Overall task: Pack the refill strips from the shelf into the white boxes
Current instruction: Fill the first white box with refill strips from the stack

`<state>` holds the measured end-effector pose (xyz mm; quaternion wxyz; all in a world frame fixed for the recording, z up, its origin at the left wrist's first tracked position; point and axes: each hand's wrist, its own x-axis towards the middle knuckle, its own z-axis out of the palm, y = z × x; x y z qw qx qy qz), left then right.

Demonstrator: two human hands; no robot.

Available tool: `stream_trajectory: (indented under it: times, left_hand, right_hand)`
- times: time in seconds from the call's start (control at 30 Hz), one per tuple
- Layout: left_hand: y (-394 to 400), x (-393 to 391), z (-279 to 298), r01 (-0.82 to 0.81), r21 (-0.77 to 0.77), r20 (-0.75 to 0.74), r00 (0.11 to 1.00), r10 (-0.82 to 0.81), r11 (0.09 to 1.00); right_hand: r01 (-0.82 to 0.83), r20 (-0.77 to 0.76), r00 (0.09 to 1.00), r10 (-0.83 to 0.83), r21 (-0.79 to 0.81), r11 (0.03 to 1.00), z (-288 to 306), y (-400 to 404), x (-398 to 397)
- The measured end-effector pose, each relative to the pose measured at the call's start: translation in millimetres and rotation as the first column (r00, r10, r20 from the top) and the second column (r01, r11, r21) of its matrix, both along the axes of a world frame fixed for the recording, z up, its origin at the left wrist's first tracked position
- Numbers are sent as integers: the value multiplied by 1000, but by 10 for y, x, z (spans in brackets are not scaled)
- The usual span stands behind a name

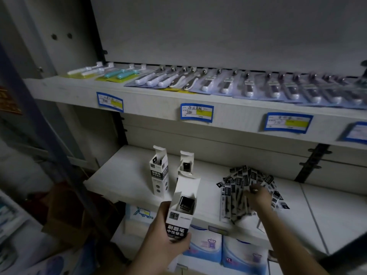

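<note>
My left hand (pixel 164 233) grips an open white box (pixel 183 207); at two o'clock, my right hand (pixel 258 196) pinches refill strips (pixel 238 187).

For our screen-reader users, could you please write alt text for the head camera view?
A person's left hand holds an open white box in front of a shelf while the right hand reaches into a pile of refill strips. Two more open white boxes stand behind; packaged peelers line the shelf above.

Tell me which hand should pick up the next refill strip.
Right. The right hand already rests on the refill strips, while the left hand grips the open white box.
</note>
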<state>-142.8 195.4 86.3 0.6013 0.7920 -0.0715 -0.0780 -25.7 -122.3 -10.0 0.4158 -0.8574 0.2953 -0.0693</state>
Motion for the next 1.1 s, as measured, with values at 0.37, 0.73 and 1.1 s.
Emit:
stream_trajectory:
  times: [0.37,0.73,1.1]
  left_hand:
    - [-133,97,-546,19,221,17,1000,-24,975]
    - [-183,-79,-498,44,181,59,997,-56,982]
    - [-254,-106,-466,56,145,27,998,-60,988]
  right_hand:
    - [-278,473,877,81,364,889,1503,895,-1598]
    - [-285,395,869,297,-90,954,1319,1380,-1632]
    - [-477,249,817,521,-216,852,1180,1320,-1599]
